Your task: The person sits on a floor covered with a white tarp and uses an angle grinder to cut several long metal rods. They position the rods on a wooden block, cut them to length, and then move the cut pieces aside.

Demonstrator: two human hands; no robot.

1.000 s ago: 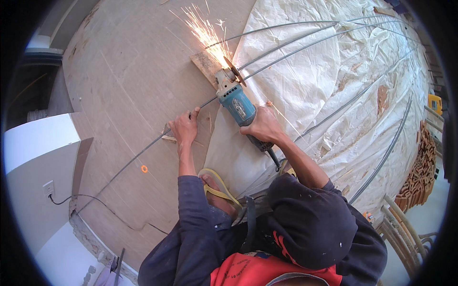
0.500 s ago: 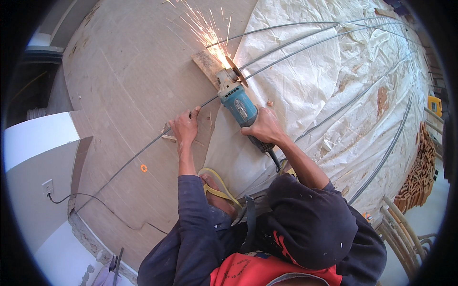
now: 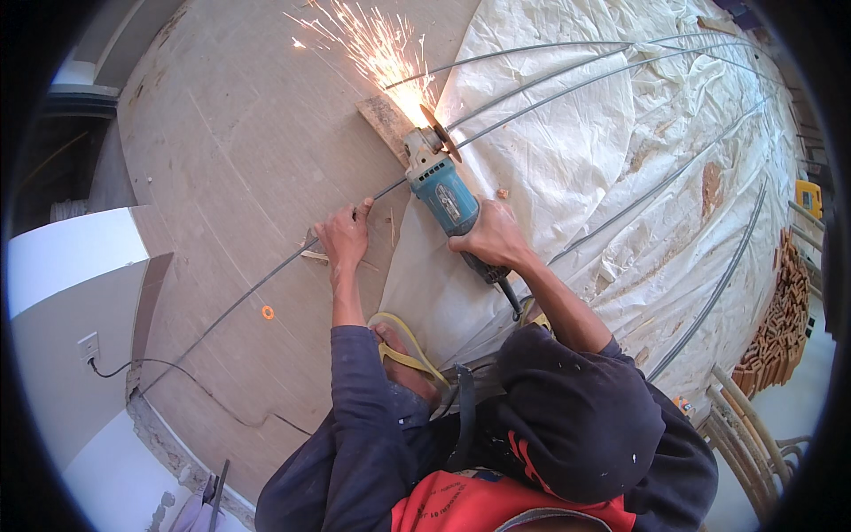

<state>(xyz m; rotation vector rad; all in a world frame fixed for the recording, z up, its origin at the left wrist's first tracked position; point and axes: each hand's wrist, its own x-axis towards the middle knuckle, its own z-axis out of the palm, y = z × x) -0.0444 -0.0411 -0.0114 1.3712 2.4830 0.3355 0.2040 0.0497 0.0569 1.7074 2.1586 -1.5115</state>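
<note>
My right hand (image 3: 493, 234) is wrapped round the rear body of a teal angle grinder (image 3: 448, 197). Its brownish disc (image 3: 441, 133) stands on edge, and a bright fan of sparks (image 3: 381, 58) flies from it toward the far left. My left hand (image 3: 344, 236) grips a long grey steel rod (image 3: 253, 288), which runs from the lower left up beneath the grinder's head. A wooden board (image 3: 383, 122) lies on the floor by the disc. Glare and the grinder head hide where disc and rod meet.
A wrinkled white plastic sheet (image 3: 541, 133) covers the floor to the right, with several long rods (image 3: 545, 90) across it. Stacked bricks (image 3: 773, 328) are at far right. A black cord (image 3: 204, 386) runs from a wall outlet (image 3: 88, 347). My sandaled foot (image 3: 409, 356) is near the rod.
The spark plume has grown brighter and spreads wider to the left. Both hands and the grinder hold almost the same position.
</note>
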